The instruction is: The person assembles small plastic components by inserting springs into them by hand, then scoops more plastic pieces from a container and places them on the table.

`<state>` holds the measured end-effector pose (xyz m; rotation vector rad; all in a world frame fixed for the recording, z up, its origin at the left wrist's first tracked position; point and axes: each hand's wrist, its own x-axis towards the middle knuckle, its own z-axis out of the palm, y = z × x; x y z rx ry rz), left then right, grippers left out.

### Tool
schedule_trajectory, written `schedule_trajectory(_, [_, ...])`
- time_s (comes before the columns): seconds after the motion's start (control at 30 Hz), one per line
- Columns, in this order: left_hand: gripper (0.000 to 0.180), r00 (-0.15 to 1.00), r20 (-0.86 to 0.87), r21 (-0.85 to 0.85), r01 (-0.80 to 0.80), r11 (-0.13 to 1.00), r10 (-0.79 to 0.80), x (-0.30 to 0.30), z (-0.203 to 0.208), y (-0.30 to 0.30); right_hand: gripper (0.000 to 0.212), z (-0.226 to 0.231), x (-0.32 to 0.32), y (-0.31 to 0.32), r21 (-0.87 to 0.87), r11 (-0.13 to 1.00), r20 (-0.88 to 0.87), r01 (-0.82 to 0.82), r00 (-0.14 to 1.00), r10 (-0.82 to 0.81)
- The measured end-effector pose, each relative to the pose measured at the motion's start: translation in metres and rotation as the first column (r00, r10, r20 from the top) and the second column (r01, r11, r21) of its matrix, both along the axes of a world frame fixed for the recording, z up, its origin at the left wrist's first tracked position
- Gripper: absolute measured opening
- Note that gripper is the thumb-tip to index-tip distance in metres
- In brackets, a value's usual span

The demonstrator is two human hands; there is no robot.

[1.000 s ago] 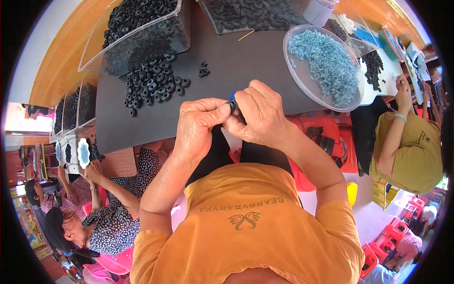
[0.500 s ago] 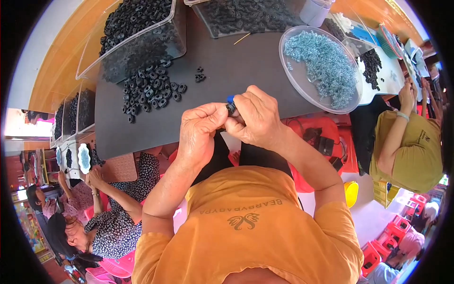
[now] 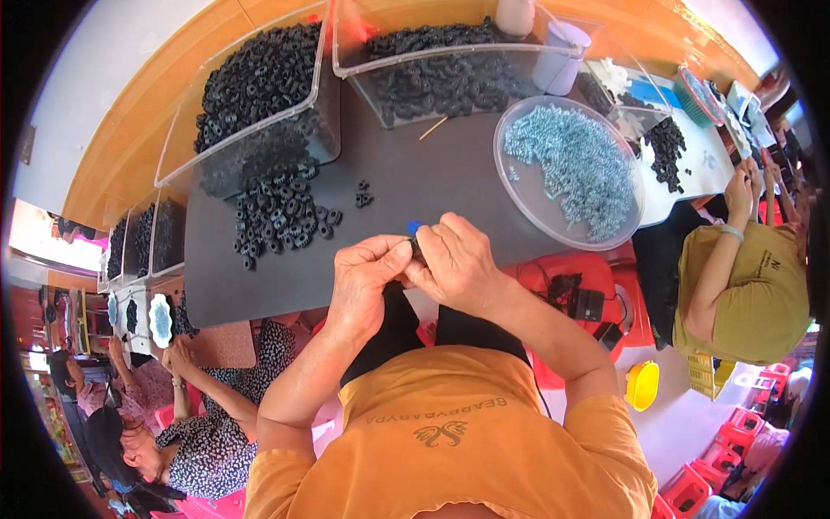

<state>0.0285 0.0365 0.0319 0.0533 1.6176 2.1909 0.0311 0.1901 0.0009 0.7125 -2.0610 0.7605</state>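
Observation:
My left hand and my right hand meet just off the table's near edge. Thumb and fingers of my left hand are closed on a small black ring-like part, mostly hidden by fingertips. My right hand presses against the same part, its fingers curled. A small blue piece pokes out beside my right fingers; whether it is worn or held, I cannot tell. A heap of similar black parts lies on the dark table, with a few more apart from it.
Clear bins of black parts stand at the back. A round tray holds many small pale-blue springs. A thin stick lies near the bins. Co-workers sit left and right; a red stool carries black devices.
The whole view has tilted, so the table and bins sit lower and more of the bins shows. My hands stay together; the black part is now more covered by my fingers.

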Motion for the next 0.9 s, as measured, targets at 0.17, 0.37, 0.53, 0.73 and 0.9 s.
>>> schedule_trajectory(0.17, [0.024, 0.984, -0.178, -0.187, -0.061, 0.981, 0.027, -0.016, 0.024, 0.001, 0.046, 0.004, 0.007, 0.005, -0.102, 0.995, 0.067, 0.013, 0.998, -0.006])
schedule_trajectory(0.37, [0.029, 0.819, -0.544, -0.460, -0.107, 0.881, -0.185, -0.113, 0.093, 0.023, 0.033, -0.016, 0.008, 0.014, -0.176, 0.981, 0.157, 0.086, 0.986, -0.058])
schedule_trajectory(0.53, [0.026, 0.599, -0.801, -0.254, -0.342, 0.905, 0.001, -0.161, 0.133, 0.041, 0.029, -0.014, 0.003, 0.013, -0.179, 0.982, 0.189, 0.053, 0.982, -0.019])
schedule_trajectory(0.73, [0.020, 0.511, -0.804, -0.563, -0.488, 0.667, -0.304, -0.101, 0.085, -0.021, 0.024, -0.018, 0.003, 0.016, -0.232, 0.969, 0.231, 0.085, 0.972, -0.030])
schedule_trajectory(0.9, [0.017, 0.501, -0.739, -0.673, -0.574, 0.466, -0.450, -0.067, 0.016, -0.084, 0.023, -0.017, 0.004, 0.015, -0.165, 0.983, 0.215, 0.086, 0.975, -0.049])
